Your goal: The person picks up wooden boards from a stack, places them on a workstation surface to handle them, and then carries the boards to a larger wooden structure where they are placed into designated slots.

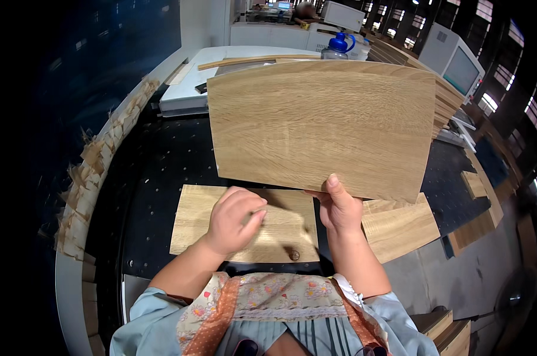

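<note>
Above the dark surface [150, 196], the wood panel [322, 127], long axis left to right, extends mostly leftward from my nearer right hand [341, 210], clamped on its lower edge, while my left hand [236, 218] curls over the flat board [283, 232], whether gripping anything I cannot tell.

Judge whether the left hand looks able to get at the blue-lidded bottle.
Probably not directly: the raised wood board, held by the right hand, stands between the left hand and the bottle.
</note>
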### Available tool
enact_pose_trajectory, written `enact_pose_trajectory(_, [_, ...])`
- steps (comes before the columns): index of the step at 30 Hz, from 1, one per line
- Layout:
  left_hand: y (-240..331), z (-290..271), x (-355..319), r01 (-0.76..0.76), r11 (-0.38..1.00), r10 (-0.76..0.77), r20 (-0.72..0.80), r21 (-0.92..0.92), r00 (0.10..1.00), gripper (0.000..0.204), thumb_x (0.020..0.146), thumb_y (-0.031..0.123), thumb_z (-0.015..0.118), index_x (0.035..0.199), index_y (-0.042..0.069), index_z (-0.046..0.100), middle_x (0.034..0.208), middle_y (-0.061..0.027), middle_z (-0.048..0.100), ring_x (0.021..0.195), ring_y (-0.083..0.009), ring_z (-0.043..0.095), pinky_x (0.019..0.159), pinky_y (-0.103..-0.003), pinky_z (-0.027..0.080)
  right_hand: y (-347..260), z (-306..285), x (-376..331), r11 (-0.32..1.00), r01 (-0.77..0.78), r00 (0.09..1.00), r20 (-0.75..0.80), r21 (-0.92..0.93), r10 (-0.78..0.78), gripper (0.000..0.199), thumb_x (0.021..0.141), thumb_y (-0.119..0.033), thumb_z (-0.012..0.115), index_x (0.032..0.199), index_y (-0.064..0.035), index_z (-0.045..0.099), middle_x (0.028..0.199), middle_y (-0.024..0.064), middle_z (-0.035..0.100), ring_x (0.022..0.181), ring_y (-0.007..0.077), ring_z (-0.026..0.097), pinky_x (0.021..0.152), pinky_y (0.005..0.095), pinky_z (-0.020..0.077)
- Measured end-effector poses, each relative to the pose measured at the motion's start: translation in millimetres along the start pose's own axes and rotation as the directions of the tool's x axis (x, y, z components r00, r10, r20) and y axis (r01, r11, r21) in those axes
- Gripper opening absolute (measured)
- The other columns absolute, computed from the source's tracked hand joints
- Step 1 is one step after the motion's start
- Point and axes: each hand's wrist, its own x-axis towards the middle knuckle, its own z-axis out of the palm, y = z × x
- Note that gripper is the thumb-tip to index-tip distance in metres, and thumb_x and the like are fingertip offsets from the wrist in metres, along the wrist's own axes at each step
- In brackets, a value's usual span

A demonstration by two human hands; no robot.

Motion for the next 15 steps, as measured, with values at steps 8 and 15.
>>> enact_pose_trajectory(8, [11.6, -2.7, 27.4, -0.286, 0.703, 0.029, 0.375, 0.651, 0.927, 0.047, 0.065, 0.011, 0.065, 0.112, 0.007, 0.056, 0.114, -0.0136, 0.054, 0.102, -0.0293, 0.055, 0.08, -0.036, 0.048, 6.5, 10.9, -25.8, 0.874, -0.451, 0.88, -0.077, 0.179, 0.469, 0.03, 0.088, -0.015, 0.055, 0.109, 0.0048, 0.05, 0.099, 0.0141, 0.059, 0.084, 0.0226, 0.062, 0.064, 0.0321, 0.058])
enact_pose_trajectory(15, [4.7, -42.7, 59.4, -0.104, 0.846, -0.046, 0.265, 0.523, 0.963, 0.033, 0.063, 0.001, 0.062, 0.096, 0.005, 0.06, 0.088, -0.0093, 0.064, 0.08, -0.0272, 0.061, 0.073, -0.033, 0.05, -0.6, 22.2, -15.5, 0.949, -0.313, 0.945, 0.121, 0.048, 0.305, 0.026, 0.088, -0.019, 0.054, 0.108, -0.0021, 0.049, 0.096, 0.0164, 0.061, 0.085, 0.0257, 0.063, 0.071, 0.0367, 0.0561])
